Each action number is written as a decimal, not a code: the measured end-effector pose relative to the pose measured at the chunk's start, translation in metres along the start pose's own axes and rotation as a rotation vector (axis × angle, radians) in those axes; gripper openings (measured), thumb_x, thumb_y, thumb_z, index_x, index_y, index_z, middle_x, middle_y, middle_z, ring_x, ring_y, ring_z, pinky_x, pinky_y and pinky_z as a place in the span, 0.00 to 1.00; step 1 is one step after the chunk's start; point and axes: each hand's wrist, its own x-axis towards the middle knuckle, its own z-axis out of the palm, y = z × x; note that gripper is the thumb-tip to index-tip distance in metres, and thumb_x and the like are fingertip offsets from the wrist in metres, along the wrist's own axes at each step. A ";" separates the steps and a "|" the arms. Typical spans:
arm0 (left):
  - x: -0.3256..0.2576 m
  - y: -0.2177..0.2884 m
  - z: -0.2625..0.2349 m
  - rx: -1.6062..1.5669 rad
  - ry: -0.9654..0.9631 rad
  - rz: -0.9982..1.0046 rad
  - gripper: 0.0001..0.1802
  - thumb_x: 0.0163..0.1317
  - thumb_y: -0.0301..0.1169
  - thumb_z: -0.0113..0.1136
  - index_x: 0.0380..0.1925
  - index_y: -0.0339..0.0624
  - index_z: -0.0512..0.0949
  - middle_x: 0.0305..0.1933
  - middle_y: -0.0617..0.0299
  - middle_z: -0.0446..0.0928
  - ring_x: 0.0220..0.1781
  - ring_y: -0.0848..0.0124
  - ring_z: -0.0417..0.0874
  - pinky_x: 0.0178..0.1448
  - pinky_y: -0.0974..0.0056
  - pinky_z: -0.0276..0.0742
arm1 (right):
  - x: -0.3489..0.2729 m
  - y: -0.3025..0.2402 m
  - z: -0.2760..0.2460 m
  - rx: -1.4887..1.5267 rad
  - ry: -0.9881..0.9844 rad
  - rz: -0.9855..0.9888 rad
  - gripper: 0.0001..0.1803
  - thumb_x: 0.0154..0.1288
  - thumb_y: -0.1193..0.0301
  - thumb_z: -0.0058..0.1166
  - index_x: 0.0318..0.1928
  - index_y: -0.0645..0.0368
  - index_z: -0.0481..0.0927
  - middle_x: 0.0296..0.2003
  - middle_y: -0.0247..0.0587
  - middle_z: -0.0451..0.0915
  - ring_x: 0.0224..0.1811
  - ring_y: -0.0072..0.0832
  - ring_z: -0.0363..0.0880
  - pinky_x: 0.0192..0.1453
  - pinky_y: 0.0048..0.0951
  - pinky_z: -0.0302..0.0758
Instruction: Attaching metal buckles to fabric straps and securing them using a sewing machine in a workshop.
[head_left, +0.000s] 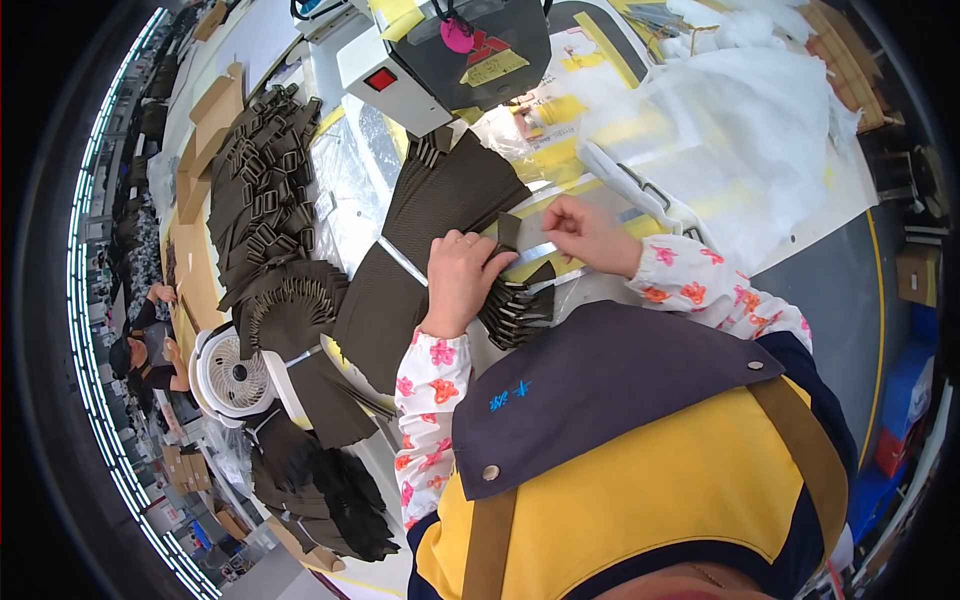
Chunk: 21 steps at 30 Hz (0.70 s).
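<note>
My left hand (pixel 458 280) is closed at the edge of a dark brown webbing strap (pixel 509 231), whose short end stands up between its thumb and index finger. Just to the right, my right hand (pixel 592 236) has its thumb and fingertips pressed together, a little apart from that strap; whatever they may hold is too small to make out. Below both hands lies a stack of folded strap ends (pixel 520 308). A wide fanned bundle of dark webbing straps (pixel 450 190), crossed by a pale band, spreads left of and beyond my left hand.
A machine with a red switch (pixel 381 79) stands at the far side. Straps with buckles (pixel 265 190) are heaped at left, near a white fan (pixel 236 373). White fluffy sheeting (pixel 730 130) covers the table's right. Another person (pixel 150 350) works at far left.
</note>
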 end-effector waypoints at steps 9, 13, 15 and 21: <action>-0.010 0.018 -0.001 0.088 -0.367 -0.043 0.08 0.51 0.34 0.59 0.26 0.41 0.78 0.28 0.57 0.75 0.32 0.60 0.75 0.35 0.58 0.70 | -0.051 0.000 -0.100 -1.120 0.472 -0.267 0.06 0.51 0.75 0.53 0.32 0.58 0.72 0.27 0.40 0.71 0.29 0.38 0.73 0.31 0.36 0.70; 0.010 0.020 0.016 0.146 0.023 0.024 0.18 0.46 0.28 0.62 0.40 0.40 0.74 0.39 0.57 0.72 0.38 0.61 0.73 0.39 0.61 0.69 | -0.046 0.000 -0.098 -1.206 0.456 -0.198 0.07 0.49 0.73 0.53 0.30 0.58 0.71 0.26 0.41 0.71 0.31 0.39 0.74 0.32 0.37 0.70; 0.011 0.021 0.021 0.269 0.010 -0.023 0.23 0.45 0.27 0.62 0.45 0.39 0.72 0.43 0.58 0.69 0.41 0.62 0.72 0.42 0.62 0.67 | -0.041 -0.003 -0.100 -1.231 0.428 -0.119 0.07 0.48 0.72 0.53 0.29 0.58 0.70 0.25 0.41 0.71 0.30 0.40 0.74 0.32 0.37 0.70; 0.009 0.015 0.024 0.324 0.045 -0.038 0.24 0.45 0.26 0.61 0.47 0.41 0.72 0.45 0.57 0.69 0.45 0.60 0.70 0.45 0.59 0.65 | -0.039 -0.007 -0.113 -0.978 0.274 -0.008 0.08 0.47 0.72 0.54 0.25 0.59 0.69 0.23 0.43 0.71 0.28 0.40 0.73 0.31 0.36 0.68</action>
